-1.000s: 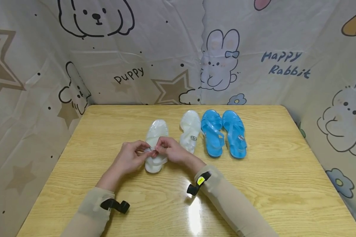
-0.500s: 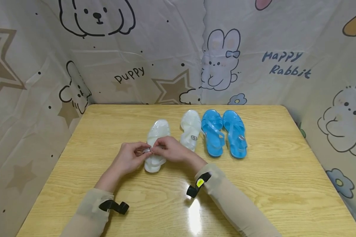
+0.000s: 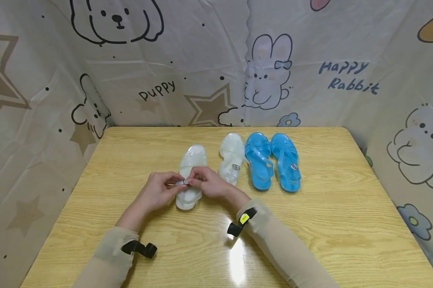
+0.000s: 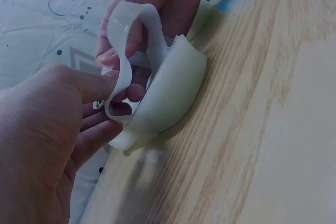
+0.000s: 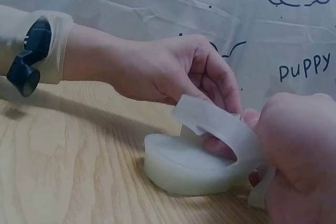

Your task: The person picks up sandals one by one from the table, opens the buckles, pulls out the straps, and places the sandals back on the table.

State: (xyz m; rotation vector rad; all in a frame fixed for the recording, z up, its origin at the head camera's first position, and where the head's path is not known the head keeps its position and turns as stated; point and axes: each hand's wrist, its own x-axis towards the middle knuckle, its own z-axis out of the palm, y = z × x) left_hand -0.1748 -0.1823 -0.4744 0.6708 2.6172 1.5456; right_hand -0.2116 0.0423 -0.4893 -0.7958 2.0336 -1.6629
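A milky-white jelly sandal lies on the table, toe away from me. From its left side my left hand pinches the strap by a small metal buckle. My right hand comes from the other side and pinches the strap near the buckle, fingertips close to the left ones. In the left wrist view the strap arches in a loop above the heel. The right wrist view shows the strap raised over the footbed; the right fingertips are partly hidden.
A second white sandal, its buckle lying on its right side, stands just right of the right hand. Beyond it sit two blue sandals side by side. A printed cloth hangs behind the wooden table.
The right fingers moved slightly left, then back right, along the strap by the buckle. The held sandal's toe has turned slightly right. The left hand stays nearly still.
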